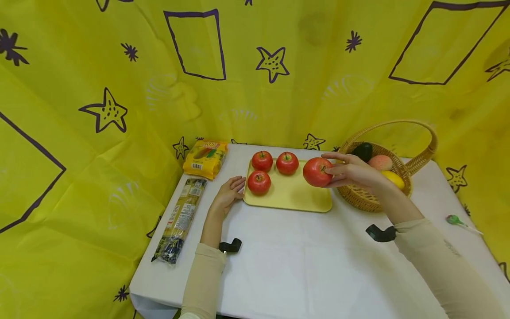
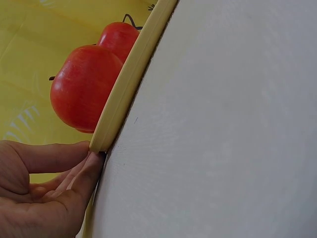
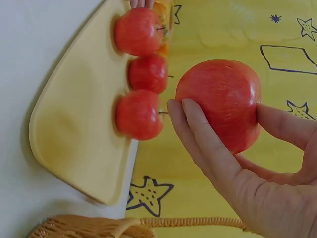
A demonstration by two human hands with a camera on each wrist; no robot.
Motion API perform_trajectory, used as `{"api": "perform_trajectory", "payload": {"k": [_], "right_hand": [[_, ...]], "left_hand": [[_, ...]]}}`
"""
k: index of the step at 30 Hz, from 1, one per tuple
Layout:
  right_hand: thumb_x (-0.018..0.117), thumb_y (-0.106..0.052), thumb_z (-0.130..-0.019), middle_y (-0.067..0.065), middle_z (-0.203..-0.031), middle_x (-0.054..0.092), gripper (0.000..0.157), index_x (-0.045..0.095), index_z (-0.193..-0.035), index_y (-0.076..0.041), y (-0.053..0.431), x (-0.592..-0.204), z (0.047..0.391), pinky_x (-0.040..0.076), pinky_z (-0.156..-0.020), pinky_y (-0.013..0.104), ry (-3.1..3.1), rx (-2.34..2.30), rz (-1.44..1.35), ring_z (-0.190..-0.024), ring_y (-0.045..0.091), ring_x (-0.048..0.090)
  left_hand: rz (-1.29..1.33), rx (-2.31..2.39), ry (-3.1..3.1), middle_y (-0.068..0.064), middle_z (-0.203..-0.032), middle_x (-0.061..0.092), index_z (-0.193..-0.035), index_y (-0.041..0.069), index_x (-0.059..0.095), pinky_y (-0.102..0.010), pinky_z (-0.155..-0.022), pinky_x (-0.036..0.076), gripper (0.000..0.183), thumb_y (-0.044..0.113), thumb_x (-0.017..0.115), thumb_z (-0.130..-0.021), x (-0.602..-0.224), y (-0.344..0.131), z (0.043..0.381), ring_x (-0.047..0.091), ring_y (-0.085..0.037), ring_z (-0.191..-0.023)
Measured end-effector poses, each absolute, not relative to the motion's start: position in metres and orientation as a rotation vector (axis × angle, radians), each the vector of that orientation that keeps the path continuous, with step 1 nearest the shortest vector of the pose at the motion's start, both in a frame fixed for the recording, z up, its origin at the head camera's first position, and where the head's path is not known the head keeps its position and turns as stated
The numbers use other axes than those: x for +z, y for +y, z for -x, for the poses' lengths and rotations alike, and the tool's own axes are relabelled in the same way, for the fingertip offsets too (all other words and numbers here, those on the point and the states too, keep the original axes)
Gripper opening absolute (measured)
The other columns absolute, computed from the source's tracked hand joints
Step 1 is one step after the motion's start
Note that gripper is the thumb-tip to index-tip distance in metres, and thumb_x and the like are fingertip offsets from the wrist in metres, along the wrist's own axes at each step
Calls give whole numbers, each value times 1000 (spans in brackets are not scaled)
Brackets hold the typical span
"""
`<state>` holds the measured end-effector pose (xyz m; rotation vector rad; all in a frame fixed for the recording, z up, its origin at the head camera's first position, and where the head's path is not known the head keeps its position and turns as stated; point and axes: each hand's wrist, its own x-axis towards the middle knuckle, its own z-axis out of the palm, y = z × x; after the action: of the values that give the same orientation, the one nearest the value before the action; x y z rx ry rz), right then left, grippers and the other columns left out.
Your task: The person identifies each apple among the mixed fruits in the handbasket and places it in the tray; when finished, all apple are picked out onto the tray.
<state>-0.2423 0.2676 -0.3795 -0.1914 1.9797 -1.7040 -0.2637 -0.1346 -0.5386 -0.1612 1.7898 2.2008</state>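
In my right hand (image 1: pixel 350 172) I hold a red apple (image 1: pixel 316 172) above the right end of a yellow tray (image 1: pixel 296 195). The right wrist view shows fingers on one side of this apple (image 3: pixel 220 101) and the thumb on the other. My left hand (image 1: pixel 228 195) pinches the tray's left rim, thumb on top and fingers beneath, as the left wrist view shows (image 2: pixel 54 188). Three more red apples sit on the tray's left half: a front one (image 1: pixel 259 183), a back-left one (image 1: pixel 261 161) and a back-middle one (image 1: pixel 287 163).
Right of the tray stands a wicker basket (image 1: pixel 360 201) with an avocado (image 1: pixel 362 152), a peach-coloured fruit (image 1: pixel 380 162) and a yellow fruit (image 1: pixel 393 179). At left lie a yellow packet (image 1: pixel 206 158) and a long clear-wrapped package (image 1: pixel 181 219). A green lollipop (image 1: pixel 453 219) lies far right.
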Motion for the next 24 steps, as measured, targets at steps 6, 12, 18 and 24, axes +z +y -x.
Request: {"api": "perform_trajectory", "payload": {"k": [6, 12, 18, 24], "right_hand": [[58, -7, -104, 33, -149, 39, 68, 25, -163, -1, 251, -386, 251, 60, -93, 48, 1969, -1677, 183, -103, 36, 73], [59, -7, -104, 32, -149, 40, 67, 28, -162, 0, 238, -396, 260, 60, -93, 49, 1959, -1659, 147, -104, 39, 73], [56, -7, -104, 30, -148, 41, 61, 30, -159, 4, 226, -405, 266, 58, -96, 50, 1934, -1649, 123, -104, 36, 72], [56, -8, -104, 31, -152, 36, 64, 28, -161, 3, 217, -411, 272, 55, -100, 53, 1901, -1631, 99, -110, 40, 68]], "left_hand": [[161, 2204, 1782, -18, -163, 40, -159, -1, 33, -41, -120, 38, 81, -30, 51, -85, -539, -136, 264, 38, -27, -151], [164, 2228, 1761, -19, -162, 40, -158, -2, 33, -42, -121, 38, 82, -32, 49, -84, -538, -135, 264, 39, -28, -151], [177, 2228, 1752, -18, -162, 41, -158, -1, 34, -41, -120, 38, 81, -31, 50, -85, -540, -135, 263, 40, -27, -151], [183, 2219, 1769, -17, -162, 42, -159, 0, 35, -42, -120, 38, 80, -29, 51, -86, -540, -136, 264, 39, -27, -151]]}}
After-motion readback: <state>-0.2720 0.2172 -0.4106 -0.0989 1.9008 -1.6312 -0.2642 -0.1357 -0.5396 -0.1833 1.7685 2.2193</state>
